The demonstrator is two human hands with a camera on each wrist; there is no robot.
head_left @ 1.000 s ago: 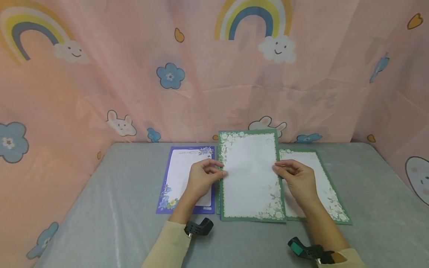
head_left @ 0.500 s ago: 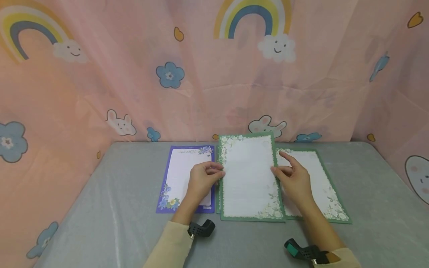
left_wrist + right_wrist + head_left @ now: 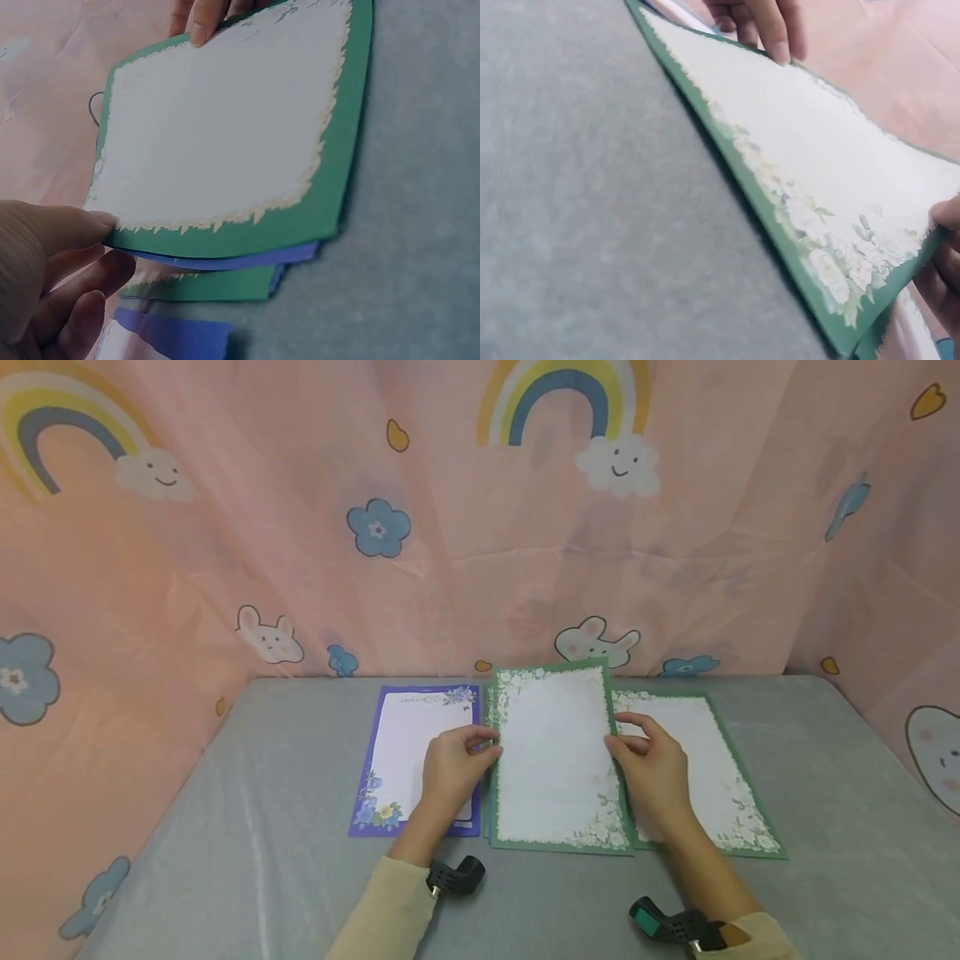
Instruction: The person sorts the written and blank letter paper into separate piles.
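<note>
Green borders the flowered sheet [image 3: 555, 756] that we see held up between two bare hands, tilted above a grey-covered table [image 3: 285, 827] with its top edge overlapping the pink curtain [image 3: 262, 552] behind. The left hand [image 3: 452, 768] pinches one long side, thumb on the face and fingers behind; the right hand [image 3: 660, 777] pinches the opposite side in the same fashion. Whether the sheet's lower edge touches the table, we cannot tell.

From the left wrist, we make out a blue-purple edge [image 3: 262, 259] tucked directly beneath the green one; whether the fingers grip that layer too is unclear. A purple-bordered sheet [image 3: 416, 714] lies flat at the person's left, and another green-bordered sheet [image 3: 716, 777] lies to the right, partly covered.

We judge the held piece to be paper or thin card: light, flexible and easily creased. Its near edge bows gently, suggesting little stiffness. Opposite points about midway along the long sides, where the hands have it, look to us like the best hold, with light pressure, since a hard pinch could dent the margin and stacked layers might slip apart.
</note>
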